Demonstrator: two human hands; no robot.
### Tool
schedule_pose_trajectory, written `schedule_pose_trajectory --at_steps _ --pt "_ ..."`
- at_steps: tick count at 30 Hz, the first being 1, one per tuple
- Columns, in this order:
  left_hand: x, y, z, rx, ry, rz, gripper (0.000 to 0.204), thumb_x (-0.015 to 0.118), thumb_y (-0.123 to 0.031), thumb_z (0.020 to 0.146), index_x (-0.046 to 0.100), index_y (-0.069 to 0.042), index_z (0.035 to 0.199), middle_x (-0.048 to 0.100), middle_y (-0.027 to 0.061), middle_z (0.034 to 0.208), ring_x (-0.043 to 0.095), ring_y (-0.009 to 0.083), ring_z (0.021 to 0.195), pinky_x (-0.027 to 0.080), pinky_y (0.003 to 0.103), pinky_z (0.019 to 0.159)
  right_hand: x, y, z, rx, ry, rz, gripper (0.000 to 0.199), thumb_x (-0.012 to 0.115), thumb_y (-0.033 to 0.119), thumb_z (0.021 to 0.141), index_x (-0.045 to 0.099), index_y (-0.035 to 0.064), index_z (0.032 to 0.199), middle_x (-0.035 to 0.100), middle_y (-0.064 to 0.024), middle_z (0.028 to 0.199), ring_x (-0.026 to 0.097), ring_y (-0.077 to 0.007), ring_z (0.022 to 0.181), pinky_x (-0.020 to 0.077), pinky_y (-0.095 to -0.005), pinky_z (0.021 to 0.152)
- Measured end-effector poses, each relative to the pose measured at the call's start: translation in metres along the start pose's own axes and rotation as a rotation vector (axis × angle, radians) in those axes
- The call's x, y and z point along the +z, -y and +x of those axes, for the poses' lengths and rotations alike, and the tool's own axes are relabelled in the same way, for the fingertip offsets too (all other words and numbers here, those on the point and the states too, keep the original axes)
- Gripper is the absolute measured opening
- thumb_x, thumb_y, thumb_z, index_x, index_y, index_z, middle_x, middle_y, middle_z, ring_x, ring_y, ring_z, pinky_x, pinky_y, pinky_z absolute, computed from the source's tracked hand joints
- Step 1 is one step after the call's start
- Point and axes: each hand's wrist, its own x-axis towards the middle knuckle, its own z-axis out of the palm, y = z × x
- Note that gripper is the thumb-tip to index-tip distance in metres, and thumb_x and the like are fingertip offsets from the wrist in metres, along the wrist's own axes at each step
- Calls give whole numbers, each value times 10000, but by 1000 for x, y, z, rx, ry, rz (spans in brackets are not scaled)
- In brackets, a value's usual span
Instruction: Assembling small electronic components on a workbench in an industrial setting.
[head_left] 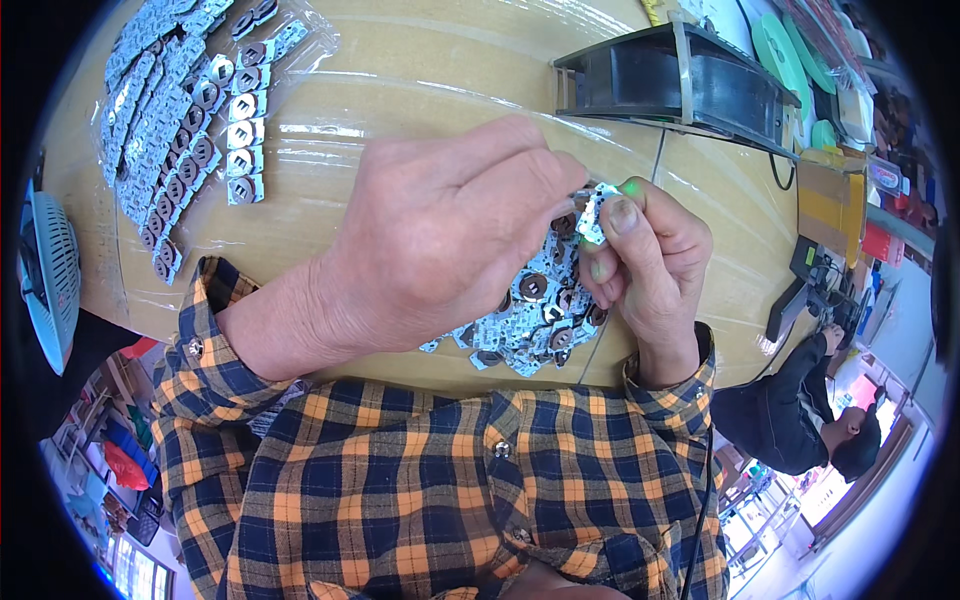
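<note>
Head view: both bare hands up close together over a tan table (pixel 400 95), plaid sleeves on both wrists. Right hand (pixel 655 245) pinches a small circuit board (pixel 593 214) between thumb and fingers; thumb nail faces the camera, green light spot on a fingertip. Board is held raised and tilted, above the near part of the table, right of the picture's middle. Left hand (pixel 440 225) comes across from the left, back of hand up, fingers bent in, fingertips right beside the same board. Cannot tell if it touches the board or grips anything; its own knuckles hide the tips.

Below the hands: loose heap of circuit boards (pixel 530 325), pale blue pieces with dark round parts, overlapping each other, partly covered by the left hand. Upper left: bigger stack of joined board strips (pixel 170 120) on clear plastic, with one short row of boards (pixel 243 135) along its right side, round parts facing up.

Far side, right of middle: black plastic frame (pixel 670 80), green reels (pixel 780 55) past it. Cardboard box (pixel 832 205) near the right edge of the table. Blue slatted basket (pixel 50 270) at far left. Lower right: another person (pixel 790 410), dark clothes, arm reaching toward a black device (pixel 792 295).
</note>
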Motion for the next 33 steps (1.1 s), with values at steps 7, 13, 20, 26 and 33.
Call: schedule_pose_trajectory --at_steps 7,13,20,26,33 --pt "-2 4 0 113 53 -3 242 683 83 738 657 39 975 646 129 781 618 226 581 446 294 475 0 -3 2 9 -37 54 303 568 213 985 593 10 762 506 9 518 399 -20 400 280 -190 375" --pt "-5 3 3 -15 -81 -134 226 664 87 757 659 31 975 639 118 786 618 193 620 449 287 526 -4 6 1 -137 7 -310 278 584 177 970 620 6 754 528 9 557 453 -45 476 328 -210 445" --pt "-8 0 1 -147 234 -260 177 622 59 778 659 14 945 635 98 784 606 193 628 437 285 551 -5 7 -3 -172 -46 -319 276 587 147 959 628 -10 736 557 -18 595 495 -71 527 379 -235 494" --pt "-12 0 2 -236 298 -397 157 630 41 770 665 9 920 626 95 754 604 187 627 435 287 553 -10 0 0 -372 113 -459 232 665 112 899 602 -5 709 532 -48 583 485 -128 480 363 -274 456" --pt "-10 3 1 -143 343 -397 132 656 5 780 661 3 911 625 97 741 592 192 603 430 286 540 -9 -1 4 -518 231 -588 194 703 106 862 612 -4 731 514 -64 565 498 -138 474 358 -301 439"
